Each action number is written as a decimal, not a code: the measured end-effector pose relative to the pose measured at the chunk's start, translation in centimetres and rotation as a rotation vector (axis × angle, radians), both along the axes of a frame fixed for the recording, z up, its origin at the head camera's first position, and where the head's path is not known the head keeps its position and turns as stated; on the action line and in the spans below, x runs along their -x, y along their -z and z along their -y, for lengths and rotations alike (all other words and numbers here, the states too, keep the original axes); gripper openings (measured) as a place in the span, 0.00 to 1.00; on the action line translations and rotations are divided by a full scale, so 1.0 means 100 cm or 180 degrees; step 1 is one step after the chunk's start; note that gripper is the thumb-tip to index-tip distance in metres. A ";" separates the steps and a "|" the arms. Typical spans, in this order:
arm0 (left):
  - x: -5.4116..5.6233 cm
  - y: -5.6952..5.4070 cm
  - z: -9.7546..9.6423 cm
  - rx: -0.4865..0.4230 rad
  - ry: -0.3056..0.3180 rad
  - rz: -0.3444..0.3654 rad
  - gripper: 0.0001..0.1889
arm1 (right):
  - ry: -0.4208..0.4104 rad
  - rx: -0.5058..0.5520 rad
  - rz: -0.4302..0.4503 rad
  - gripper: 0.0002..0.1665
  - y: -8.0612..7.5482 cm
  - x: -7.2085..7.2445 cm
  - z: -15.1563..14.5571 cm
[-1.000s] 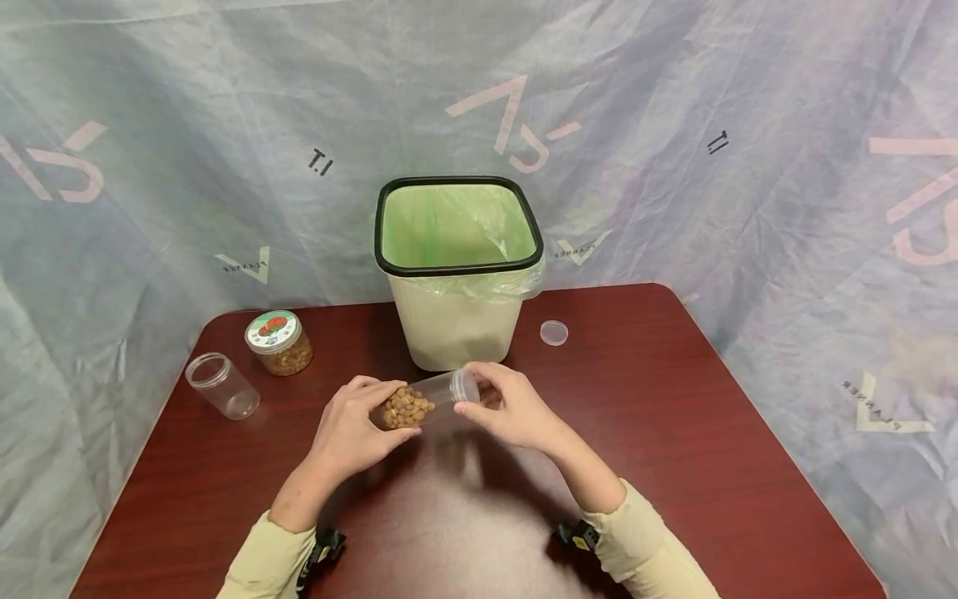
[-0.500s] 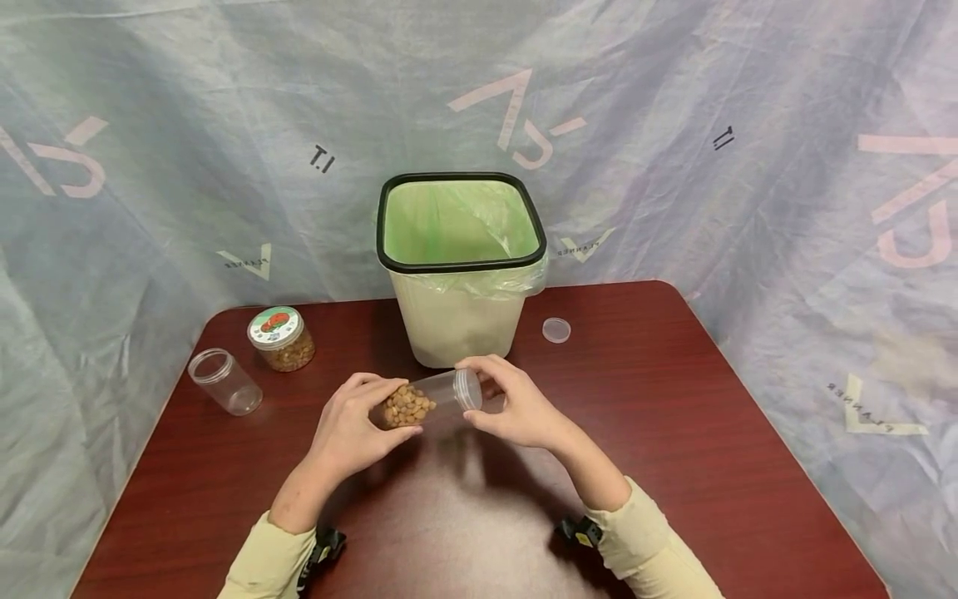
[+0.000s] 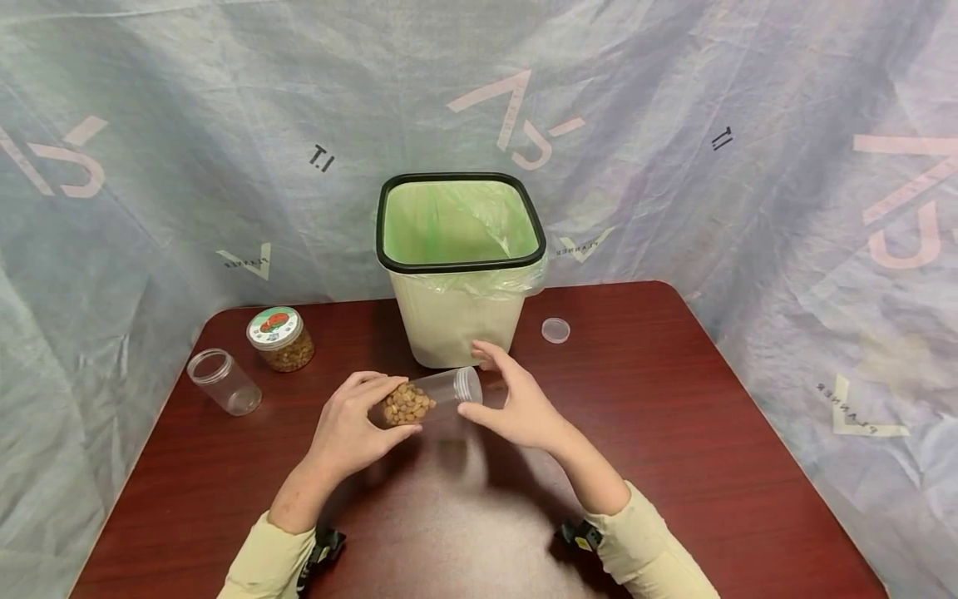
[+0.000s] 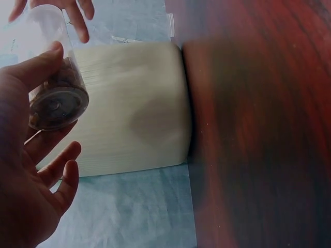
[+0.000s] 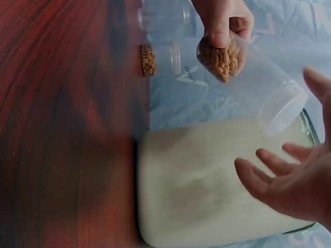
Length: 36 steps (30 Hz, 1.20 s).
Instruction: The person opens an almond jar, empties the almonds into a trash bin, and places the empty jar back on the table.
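Observation:
My left hand [image 3: 354, 422] grips the bottom end of a clear plastic jar [image 3: 441, 391], thumb on one side and fingers on the other. The jar lies tilted above the table, with brown nut-like pieces [image 5: 220, 59] gathered at its bottom end. A translucent lid [image 5: 283, 108] covers its other end, which points right. Around that end my right hand [image 3: 520, 408] is spread; in the right wrist view its fingertips [image 5: 248, 173] stand apart from the lid.
A white bin [image 3: 458, 320] with a green liner and black rim stands behind the hands. Left are an uncapped clear jar [image 3: 234, 393] and a capped jar [image 3: 288, 353] of brown pieces. A loose clear lid [image 3: 555, 330] lies right of the bin.
My right hand's fingers have let go of the lid and spread apart. My left hand has kept hold of the jar in nearly the same place.

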<state>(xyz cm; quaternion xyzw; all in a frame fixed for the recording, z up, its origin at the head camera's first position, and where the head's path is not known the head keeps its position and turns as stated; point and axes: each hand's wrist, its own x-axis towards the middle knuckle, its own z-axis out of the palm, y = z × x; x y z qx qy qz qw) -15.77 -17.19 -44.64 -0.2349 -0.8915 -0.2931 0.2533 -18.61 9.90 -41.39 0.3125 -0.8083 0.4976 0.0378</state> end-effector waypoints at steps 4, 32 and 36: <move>0.001 0.000 0.000 0.0013 -0.0031 0.0005 0.32 | 0.0376 -0.0138 0.0112 0.30 -0.001 0.000 0.001; 0.001 0.002 -0.001 0.0097 -0.0082 0.0069 0.31 | 0.0482 -0.0515 0.0306 0.19 -0.006 -0.002 0.000; 0.002 0.002 0.000 0.0102 -0.0093 0.0058 0.32 | 0.0225 -0.0331 0.0338 0.25 -0.005 -0.003 -0.001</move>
